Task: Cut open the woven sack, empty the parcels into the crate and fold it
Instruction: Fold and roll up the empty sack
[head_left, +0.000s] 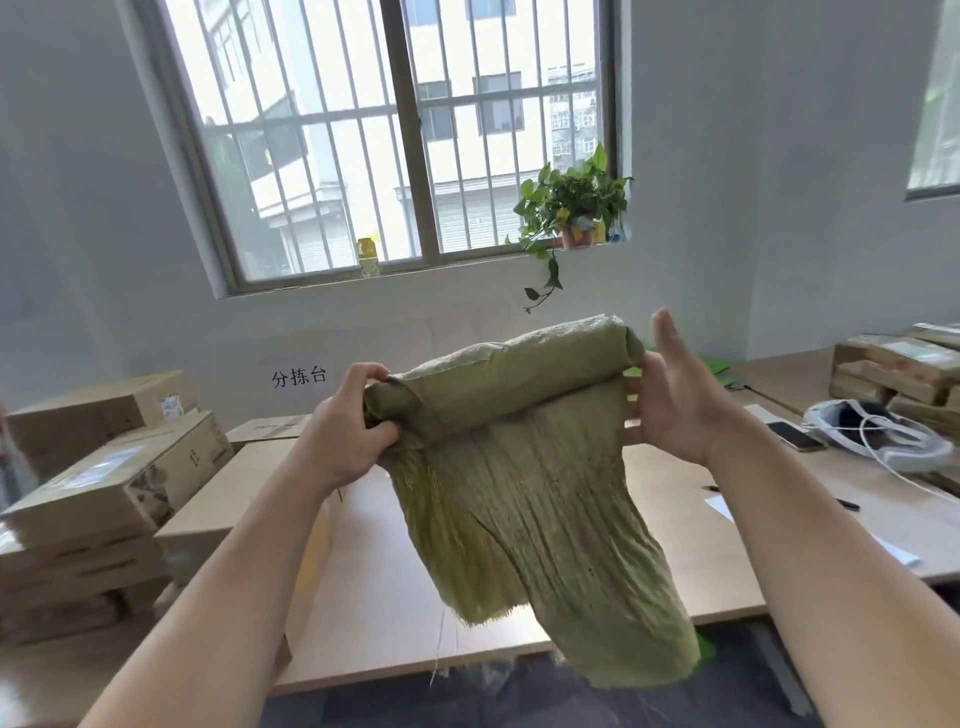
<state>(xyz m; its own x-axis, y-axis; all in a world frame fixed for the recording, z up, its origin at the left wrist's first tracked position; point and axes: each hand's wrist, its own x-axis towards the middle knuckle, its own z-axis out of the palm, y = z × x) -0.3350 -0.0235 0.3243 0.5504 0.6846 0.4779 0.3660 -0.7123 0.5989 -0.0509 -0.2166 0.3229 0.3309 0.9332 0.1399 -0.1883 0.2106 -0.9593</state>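
Where the wall meets the table, a small white sign (298, 375) reads "分拣台" in black characters, the only writing that can be made out. The cardboard boxes (114, 478) stacked at the left carry pale shipping labels and dark print, all too blurred to read; they are closed, so their contents cannot be seen.

The woven sack (524, 467), olive green, is held up in the air over the light wooden table (374, 597), between the two hands. Its upper part is wound into a loose roll running from one hand to the other, and the rest hangs down limp and flat, with a frayed lower edge and loose threads trailing below the table edge.

The left hand (353, 421) grips the left end of the roll, fingers curled over the top and thumb tucked beneath. The right hand (680, 410) is spread, its fingers mostly straight, the palm turned toward the right end of the roll and the fingertips touching the cloth just under it.

On the right side of the table lies a stack of flat wrapped parcels (893, 369), a dark phone (795, 435) and a white cable (883, 457). On the sill of the barred window (410, 130) a pot holds a trailing green plant (571, 208), well apart from a small yellow-topped jar (368, 257).
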